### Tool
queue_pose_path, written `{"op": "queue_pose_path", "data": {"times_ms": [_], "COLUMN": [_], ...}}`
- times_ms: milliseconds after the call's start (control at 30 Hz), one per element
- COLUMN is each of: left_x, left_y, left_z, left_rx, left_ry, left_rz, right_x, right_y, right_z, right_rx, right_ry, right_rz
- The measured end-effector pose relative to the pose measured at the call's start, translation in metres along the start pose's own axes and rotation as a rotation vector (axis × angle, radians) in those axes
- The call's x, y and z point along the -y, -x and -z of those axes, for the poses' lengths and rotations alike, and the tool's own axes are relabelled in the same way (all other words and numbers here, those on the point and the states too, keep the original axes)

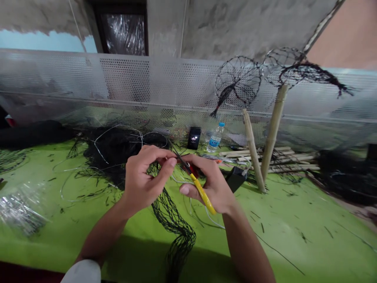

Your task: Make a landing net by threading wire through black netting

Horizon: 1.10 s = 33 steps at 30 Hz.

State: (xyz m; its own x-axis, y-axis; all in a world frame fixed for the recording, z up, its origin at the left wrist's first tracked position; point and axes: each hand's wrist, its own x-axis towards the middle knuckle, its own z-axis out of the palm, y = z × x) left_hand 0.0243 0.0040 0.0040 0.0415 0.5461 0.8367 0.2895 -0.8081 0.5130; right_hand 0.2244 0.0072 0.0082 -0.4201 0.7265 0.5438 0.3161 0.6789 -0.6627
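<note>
My left hand [147, 177] pinches the top of a black mesh net [167, 212] between thumb and fingertips. The net hangs below it, over the front of the green table. In my right hand [215, 179] lies a pair of yellow-handled snips [202, 192], their dark blades pointing up and left to the left fingertips. The index finger of my right hand stretches along the blades, with the thumb on the near side. What exactly is between the blades is too small to tell. A heap of black netting [113, 151] lies behind my left hand.
Bamboo sticks [282, 157] lie at the right, with two upright bamboo pieces [272, 129] before them. Wire-hooped nets [238, 80] hang above. A water bottle [215, 138], a black box [194, 138] and a black device with a cable [236, 179] stand behind my hands. Wires [23, 210] lie left.
</note>
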Motion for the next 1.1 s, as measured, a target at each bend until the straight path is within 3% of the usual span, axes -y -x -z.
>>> {"op": "queue_pose_path", "data": {"times_ms": [833, 1100], "left_x": [0.004, 0.007], "left_y": [-0.006, -0.008], "left_z": [0.000, -0.001], "left_rx": [0.010, 0.060], "left_ry": [-0.066, -0.029], "left_rz": [0.071, 0.035], "right_x": [-0.009, -0.015], "right_y": [-0.003, 0.001], "right_z": [-0.017, -0.022], "right_rx": [-0.106, -0.273], "right_ry": [0.002, 0.031], "right_rz": [0.002, -0.022]}}
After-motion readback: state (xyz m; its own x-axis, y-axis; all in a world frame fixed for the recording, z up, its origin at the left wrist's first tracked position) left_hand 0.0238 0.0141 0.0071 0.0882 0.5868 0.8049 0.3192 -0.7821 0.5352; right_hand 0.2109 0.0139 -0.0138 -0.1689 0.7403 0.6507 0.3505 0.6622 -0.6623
